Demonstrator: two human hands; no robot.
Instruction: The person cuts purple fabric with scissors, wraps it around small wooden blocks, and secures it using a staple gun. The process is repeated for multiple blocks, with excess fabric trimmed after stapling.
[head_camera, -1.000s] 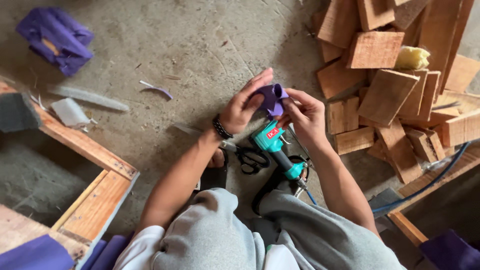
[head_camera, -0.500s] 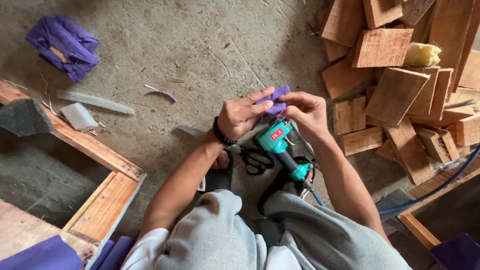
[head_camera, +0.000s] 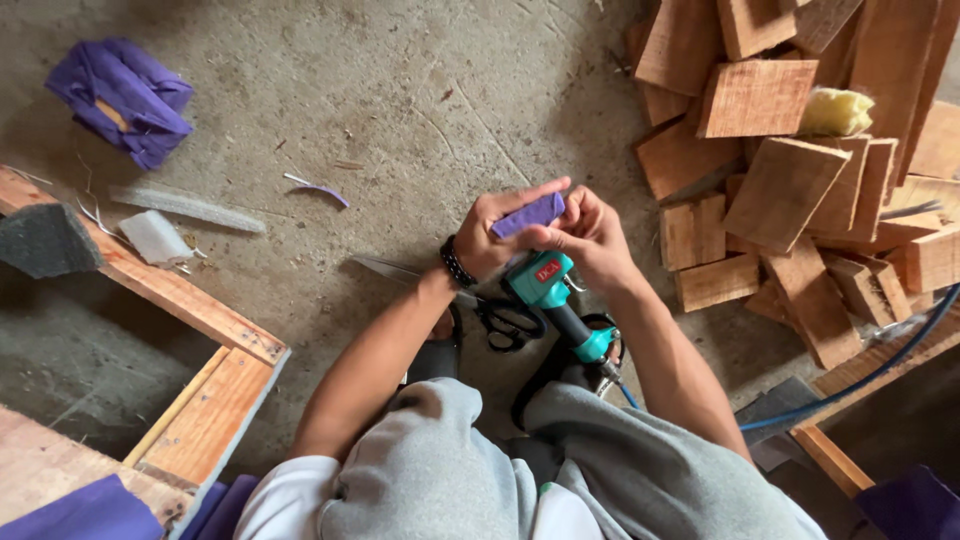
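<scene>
Pinching a purple block (head_camera: 528, 214), left hand (head_camera: 497, 238) and right hand (head_camera: 588, 238) hide its ends.

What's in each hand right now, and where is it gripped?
Both hands, left hand and right hand, pinch the purple block at its opposite ends.

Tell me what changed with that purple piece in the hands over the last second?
The purple piece was bunched up between both hands; now it lies flat and stretched, pinched by the left hand and right hand. The hands closed together slightly. The teal air tool, scissors and wood blocks stayed put.
</scene>
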